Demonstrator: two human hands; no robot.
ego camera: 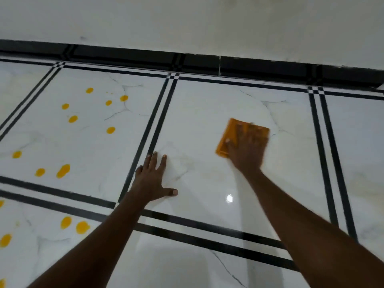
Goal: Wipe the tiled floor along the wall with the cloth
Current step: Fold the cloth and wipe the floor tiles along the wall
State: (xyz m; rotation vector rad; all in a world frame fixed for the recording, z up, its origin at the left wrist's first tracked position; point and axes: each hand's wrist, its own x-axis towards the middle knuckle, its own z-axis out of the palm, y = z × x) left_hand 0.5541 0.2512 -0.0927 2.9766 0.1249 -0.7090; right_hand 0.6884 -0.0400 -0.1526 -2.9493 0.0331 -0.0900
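**Floor wipe by the wall, one hand on the cloth, one propping**

So the right hand (pixel 247 148) is lying flat on the orange cloth (pixel 226 136), fingers spread and straight, palm pressing it down onto the tiled floor (pixel 207 113). No pinching going on in that grip, just an open palm pushing down. The hand and cloth are looking a bit blurred, so fine detail on the fingertips is hard to make out. The cloth is sitting folded into a rough rectangle in the upper right part of the middle white tile, near the wall (pixel 187 21) but well short of the black skirting strip (pixel 259 67) running along its base.

The left hand (pixel 151 179) is resting flat on the same tile, further toward the camera and just beside the double black line (pixel 160 113) that's dividing this tile from the one to the left. Its fingers are spread wide with the thumb sticking out to the right, holding nothing, just bearing on the floor.

The tile to the left is showing a scatter of yellow-orange spots (pixel 72 119), and more of them are showing on the tile below it at the left edge. The tile under both hands is looking glossy, with a small bright light reflection (pixel 229 198) sitting between the two forearms.
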